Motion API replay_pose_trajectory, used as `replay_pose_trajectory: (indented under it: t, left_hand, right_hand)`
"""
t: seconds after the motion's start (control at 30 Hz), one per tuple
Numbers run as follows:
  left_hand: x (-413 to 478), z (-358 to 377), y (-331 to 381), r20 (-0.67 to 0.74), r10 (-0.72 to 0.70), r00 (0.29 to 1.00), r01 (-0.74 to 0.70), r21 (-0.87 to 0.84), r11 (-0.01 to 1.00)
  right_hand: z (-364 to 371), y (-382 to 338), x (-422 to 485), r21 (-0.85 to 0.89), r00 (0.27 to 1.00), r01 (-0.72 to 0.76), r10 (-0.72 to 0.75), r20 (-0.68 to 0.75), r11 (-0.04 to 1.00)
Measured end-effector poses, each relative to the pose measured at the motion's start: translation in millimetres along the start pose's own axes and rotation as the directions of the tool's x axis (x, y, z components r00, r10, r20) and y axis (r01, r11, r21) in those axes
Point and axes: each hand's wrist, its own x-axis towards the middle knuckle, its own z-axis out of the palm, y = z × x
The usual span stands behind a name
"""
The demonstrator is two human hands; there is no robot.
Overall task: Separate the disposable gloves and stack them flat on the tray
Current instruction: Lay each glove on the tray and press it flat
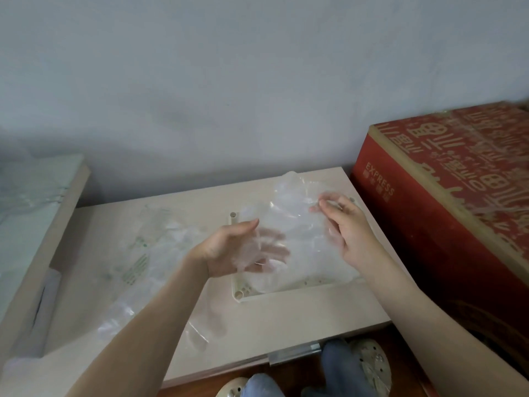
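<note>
A clear disposable glove (294,213) is held up above the cream tray (289,293) at the middle of the low table. My left hand (237,247) lies palm-up under the glove's lower edge, fingers spread and seen through the plastic. My right hand (343,222) pinches the glove's upper right edge between thumb and fingertips. More clear plastic lies flat in the tray beneath. A loose heap of clear gloves with green print (143,253) sits on the table to the left of the tray.
A big red cardboard box (446,196) stands close on the right of the table (286,325). A pale box or board (37,213) flanks the left side. The wall rises right behind. My knees and shoes (369,365) show below the table's front edge.
</note>
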Motion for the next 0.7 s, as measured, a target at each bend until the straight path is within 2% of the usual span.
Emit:
replay_pose_trajectory:
  t: [0.1,0.17,0.27,0.37,0.43,0.5,0.53,0.6,0.63,0.7]
  left_hand:
    - [-5,-3,1,0.076,0.022,0.997,-0.026,0.051,0.998]
    - [-12,-4,5,0.067,0.041,0.997,-0.043,0.037,0.998]
    - [-17,-8,12,-0.055,0.006,0.998,-0.001,0.094,0.996]
    - [-12,-8,15,-0.327,0.035,0.944,0.063,0.284,0.957]
    - [-3,-8,15,-0.55,0.194,0.813,0.069,0.422,0.904]
    - [7,-8,12,-0.682,0.406,0.608,0.085,0.564,0.821]
    - [11,-7,11,-0.7,0.501,0.509,0.124,0.635,0.762]
    - [18,0,8,-0.643,0.677,0.359,0.201,0.761,0.616]
    - [23,4,6,-0.569,0.761,0.312,0.22,0.822,0.525]
    - [30,13,2,-0.359,0.886,0.294,0.23,0.926,0.299]
  right_hand:
    - [-7,4,4,-0.004,0.998,0.05,-0.05,-0.023,0.999]
    - [-15,10,4,-0.044,0.996,0.073,-0.075,-0.057,0.996]
    - [-25,24,4,-0.289,0.969,0.082,-0.144,-0.2,0.954]
    - [-30,40,3,-0.484,0.95,0.052,-0.192,-0.246,0.874]
    - [-29,48,3,-0.553,0.958,0.051,-0.196,-0.207,0.832]
    - [-28,52,3,-0.588,0.961,0.047,-0.198,-0.195,0.808]
    - [-28,53,3,-0.591,0.96,0.044,-0.197,-0.198,0.806]
    - [-28,55,4,-0.591,0.958,0.04,-0.199,-0.206,0.806]
    - [-29,56,4,-0.591,0.958,0.033,-0.195,-0.212,0.806]
    - [-31,55,3,-0.597,0.959,0.021,-0.186,-0.216,0.802]
